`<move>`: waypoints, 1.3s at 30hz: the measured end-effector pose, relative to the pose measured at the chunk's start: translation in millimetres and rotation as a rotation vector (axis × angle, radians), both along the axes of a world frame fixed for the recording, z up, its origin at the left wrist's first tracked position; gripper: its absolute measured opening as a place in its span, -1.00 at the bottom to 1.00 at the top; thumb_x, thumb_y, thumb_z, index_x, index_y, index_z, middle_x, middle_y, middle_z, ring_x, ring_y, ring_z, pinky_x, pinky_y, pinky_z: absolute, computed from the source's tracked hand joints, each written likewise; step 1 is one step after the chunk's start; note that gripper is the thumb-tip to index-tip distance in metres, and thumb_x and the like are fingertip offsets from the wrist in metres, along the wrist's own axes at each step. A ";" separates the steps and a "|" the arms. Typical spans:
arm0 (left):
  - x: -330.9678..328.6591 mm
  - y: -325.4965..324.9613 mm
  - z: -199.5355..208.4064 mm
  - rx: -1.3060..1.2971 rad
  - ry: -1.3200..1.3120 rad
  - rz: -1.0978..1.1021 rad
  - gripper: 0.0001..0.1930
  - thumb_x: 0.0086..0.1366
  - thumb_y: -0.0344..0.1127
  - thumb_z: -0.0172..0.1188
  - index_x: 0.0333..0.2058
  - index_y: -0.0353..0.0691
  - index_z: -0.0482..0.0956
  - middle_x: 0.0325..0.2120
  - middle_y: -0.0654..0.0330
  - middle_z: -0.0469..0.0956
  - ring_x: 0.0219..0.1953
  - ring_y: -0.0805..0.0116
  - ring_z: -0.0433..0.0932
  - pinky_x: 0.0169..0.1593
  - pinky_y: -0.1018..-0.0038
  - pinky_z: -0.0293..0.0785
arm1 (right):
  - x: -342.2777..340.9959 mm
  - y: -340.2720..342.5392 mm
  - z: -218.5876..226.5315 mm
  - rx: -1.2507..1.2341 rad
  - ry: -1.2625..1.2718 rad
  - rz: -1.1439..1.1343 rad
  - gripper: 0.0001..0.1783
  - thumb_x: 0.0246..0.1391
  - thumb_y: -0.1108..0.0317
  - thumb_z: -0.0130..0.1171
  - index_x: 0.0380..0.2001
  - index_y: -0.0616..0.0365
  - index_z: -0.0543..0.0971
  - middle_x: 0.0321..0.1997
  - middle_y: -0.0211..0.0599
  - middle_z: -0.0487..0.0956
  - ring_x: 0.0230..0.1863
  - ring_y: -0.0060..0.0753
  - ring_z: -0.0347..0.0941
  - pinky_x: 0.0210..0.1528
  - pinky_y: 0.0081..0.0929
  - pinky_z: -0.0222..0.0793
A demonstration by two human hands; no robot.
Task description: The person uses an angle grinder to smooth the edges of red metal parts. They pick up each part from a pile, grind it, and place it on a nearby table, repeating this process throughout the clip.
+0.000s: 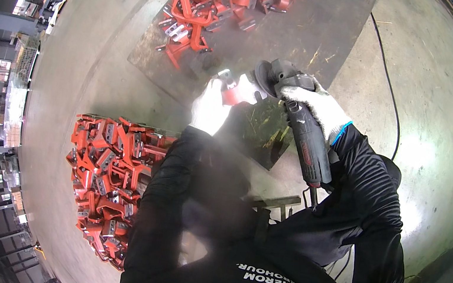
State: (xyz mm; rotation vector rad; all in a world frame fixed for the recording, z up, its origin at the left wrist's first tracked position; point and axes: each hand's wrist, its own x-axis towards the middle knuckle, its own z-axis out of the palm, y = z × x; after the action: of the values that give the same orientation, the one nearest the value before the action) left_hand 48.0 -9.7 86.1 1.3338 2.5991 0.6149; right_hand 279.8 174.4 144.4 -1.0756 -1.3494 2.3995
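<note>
My left hand (210, 109), in a white glove, grips a red metal bracket (233, 93) whose bare end shines brightly. An angle grinder (306, 140) with a dark body is in my gloved right hand (323, 107), fingers closed round its front part. Its round disc (265, 77) sits right beside the bracket's bright end; whether they touch I cannot tell. Glare washes out part of the bracket and of the left glove, so the fingertips there are hard to make out.
Red brackets lie heaped on a dark plate (316, 33) ahead. A second pile of red brackets (106, 181) stands to my left. A black cable (391, 79) runs across the concrete floor at right. Shelving (18, 89) lines the far left.
</note>
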 end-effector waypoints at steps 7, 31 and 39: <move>-1.7 7.6 14.7 0.067 0.009 0.093 -0.43 0.11 -0.19 0.48 0.04 -0.21 0.43 -0.12 -0.07 0.62 -0.11 -0.17 0.64 -0.06 0.10 0.57 | 16.1 3.5 -7.0 0.052 -0.063 0.244 -0.64 0.26 0.26 0.27 0.08 0.10 0.64 0.11 -0.35 0.57 0.08 -0.49 0.48 0.15 -0.49 0.41; -20.0 14.8 -5.1 -0.007 0.171 0.032 -0.43 0.10 -0.29 0.42 0.08 -0.12 0.41 -0.03 0.03 0.54 -0.15 -0.11 0.66 -0.13 0.13 0.59 | -4.8 -23.6 -3.5 0.379 -0.069 0.121 0.04 -0.15 0.24 0.62 0.37 0.24 0.29 0.16 -0.12 0.54 0.17 -0.34 0.47 0.24 -0.38 0.42; -15.7 14.1 -5.7 0.004 0.154 0.031 -0.42 0.11 -0.19 0.47 0.07 -0.12 0.42 -0.02 0.06 0.55 -0.11 -0.10 0.64 -0.11 0.14 0.59 | -6.0 -23.3 10.0 0.487 -0.109 0.138 0.05 -0.15 0.16 0.62 0.37 0.24 0.30 0.14 -0.10 0.56 0.17 -0.29 0.48 0.25 -0.34 0.42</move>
State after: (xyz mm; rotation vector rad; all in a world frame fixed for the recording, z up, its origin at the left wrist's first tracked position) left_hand 32.3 4.4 80.5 1.3965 2.7450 0.5428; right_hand 273.8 151.1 154.4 -1.0083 -1.9647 1.9506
